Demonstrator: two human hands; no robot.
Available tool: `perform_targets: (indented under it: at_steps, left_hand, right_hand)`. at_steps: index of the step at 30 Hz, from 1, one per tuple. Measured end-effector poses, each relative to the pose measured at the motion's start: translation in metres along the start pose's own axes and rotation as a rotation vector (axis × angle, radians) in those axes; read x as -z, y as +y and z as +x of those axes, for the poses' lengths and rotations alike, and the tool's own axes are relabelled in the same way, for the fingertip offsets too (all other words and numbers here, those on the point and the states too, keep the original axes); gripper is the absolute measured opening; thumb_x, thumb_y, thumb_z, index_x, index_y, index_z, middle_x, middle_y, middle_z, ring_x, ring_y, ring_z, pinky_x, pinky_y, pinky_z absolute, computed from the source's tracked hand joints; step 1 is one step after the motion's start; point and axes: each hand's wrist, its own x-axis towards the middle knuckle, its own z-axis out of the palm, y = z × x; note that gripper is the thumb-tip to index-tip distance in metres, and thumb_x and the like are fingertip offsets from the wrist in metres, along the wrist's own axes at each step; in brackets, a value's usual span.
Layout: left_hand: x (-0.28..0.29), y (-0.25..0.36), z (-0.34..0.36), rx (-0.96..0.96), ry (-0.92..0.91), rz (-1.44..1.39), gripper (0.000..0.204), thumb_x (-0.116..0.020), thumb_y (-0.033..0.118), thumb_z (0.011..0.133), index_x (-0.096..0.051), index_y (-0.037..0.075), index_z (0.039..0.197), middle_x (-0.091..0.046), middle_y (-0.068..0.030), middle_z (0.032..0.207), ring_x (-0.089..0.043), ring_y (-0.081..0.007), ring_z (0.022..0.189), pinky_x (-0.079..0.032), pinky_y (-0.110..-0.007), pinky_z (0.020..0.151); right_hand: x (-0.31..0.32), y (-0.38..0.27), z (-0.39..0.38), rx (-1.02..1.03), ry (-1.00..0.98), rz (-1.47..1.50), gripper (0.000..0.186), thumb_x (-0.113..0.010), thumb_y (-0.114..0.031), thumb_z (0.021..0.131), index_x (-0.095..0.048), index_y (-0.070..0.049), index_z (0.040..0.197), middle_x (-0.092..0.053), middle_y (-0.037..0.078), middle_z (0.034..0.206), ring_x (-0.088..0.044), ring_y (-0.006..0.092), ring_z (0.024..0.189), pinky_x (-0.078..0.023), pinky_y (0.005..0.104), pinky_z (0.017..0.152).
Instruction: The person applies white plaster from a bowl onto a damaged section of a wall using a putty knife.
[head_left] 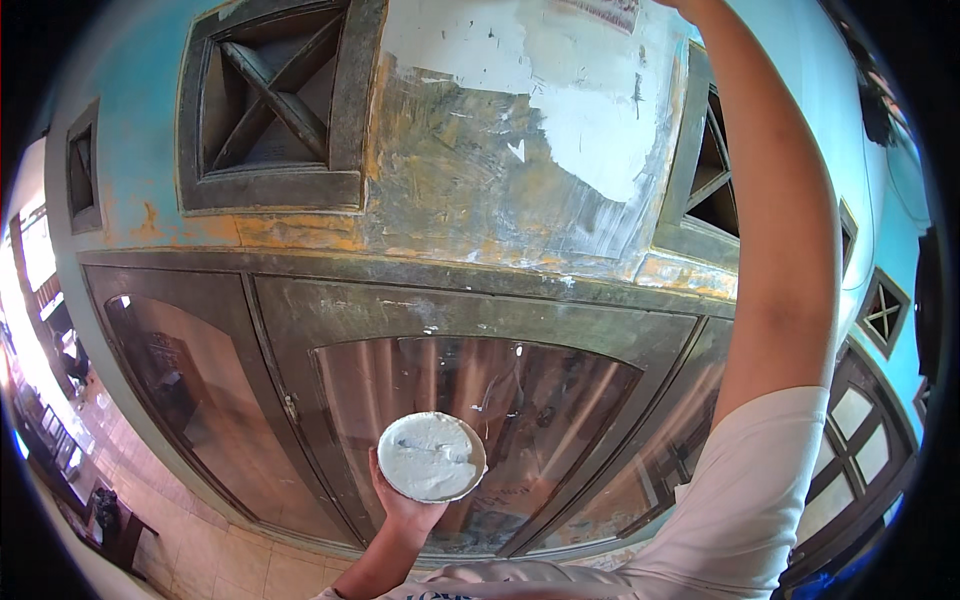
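My left hand (408, 508) is low in the middle, its fingers wrapped round the side and underside of a round tub (484, 474). White paste (430, 470) fills the tub close to the rim, its surface marked by a shallow groove. High on the right my right arm is stretched up along the wall. Only a bit of my right hand (684, 6) shows at the upper edge; its fingers are cut off. Left of it a flat, streaky reddish-grey piece (605, 12) lies against the wall, too cropped to name. White coating (600, 130) covers the upper wall patch.
Below the coating is a bare grey-brown patch (450, 150) with orange edges. Wooden vents with crossed bars (270, 100) flank it. A wooden door frame with glass panes (480, 310) stands beneath. Tiled floor (210, 545) and a small dark table (130, 540) are at lower left.
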Motion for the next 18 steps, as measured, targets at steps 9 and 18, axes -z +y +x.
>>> perform_targets:
  at_steps: [9, 18]
  left_hand:
    - [0.000, -0.001, 0.000, -0.016, 0.022, 0.024, 0.068, -0.036, 0.070, 0.094, -0.057, 0.021, 0.137, -0.055, -0.0054, 0.141, -0.051, -0.0371, 0.130, -0.036, -0.059, 0.110]
    - [-0.001, -0.005, -0.006, 0.006, 0.021, 0.029, 0.069, -0.036, 0.071, 0.093, -0.056, 0.022, 0.138, -0.054, -0.0046, 0.143, -0.050, -0.0369, 0.130, -0.036, -0.060, 0.110]
  right_hand:
    - [0.012, 0.009, 0.018, -0.205, 0.153, 0.384, 0.044, -0.058, -0.027, 0.101, -0.051, -0.005, 0.138, -0.060, 0.018, 0.134, -0.054, 0.0299, 0.126, -0.041, 0.0432, 0.106]
    - [0.013, -0.013, -0.004, -0.177, -0.197, 0.194, 0.043, -0.062, -0.028, 0.098, -0.057, -0.004, 0.133, -0.064, 0.019, 0.128, -0.060, 0.0301, 0.117, -0.045, 0.0423, 0.100]
